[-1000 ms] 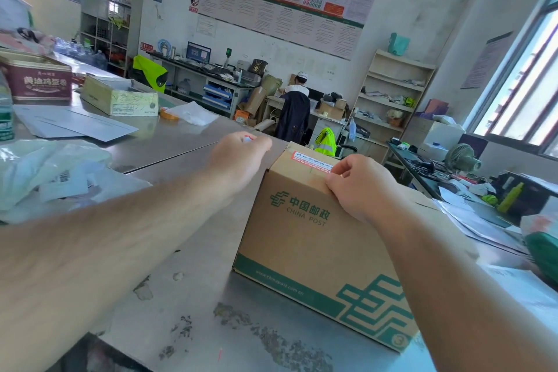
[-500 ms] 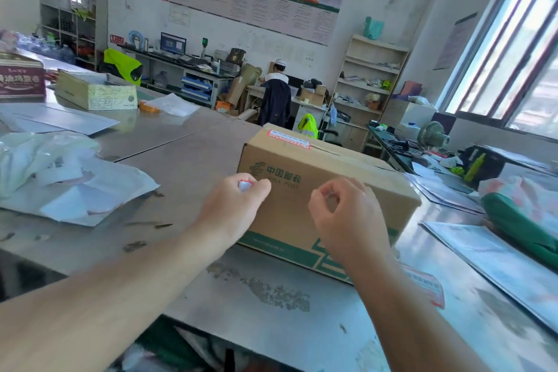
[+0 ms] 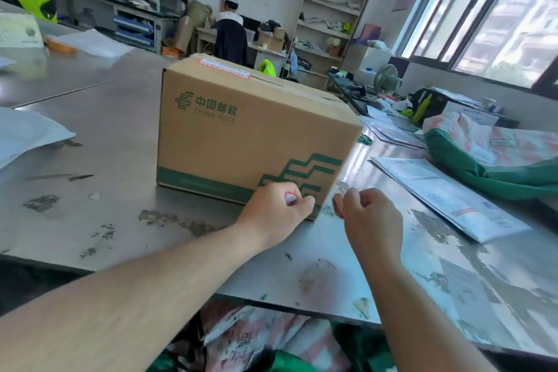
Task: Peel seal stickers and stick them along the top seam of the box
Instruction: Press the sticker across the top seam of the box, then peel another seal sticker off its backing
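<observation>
Looks early in the job: only one seal sticker (image 3: pixel 225 67) pressed over the left end of the top seam of the box (image 3: pixel 241 136), standing on the steel table (image 3: pixel 120 130), with the rest of the seam bare. Gripping a small red-edged white scrap (image 3: pixel 290 198) in the curled left hand (image 3: pixel 277 211), low by the box's near right corner. Cannot tell about any pinch in the half-curled right hand (image 3: pixel 371 217) beside it. Probably peeling the next
</observation>
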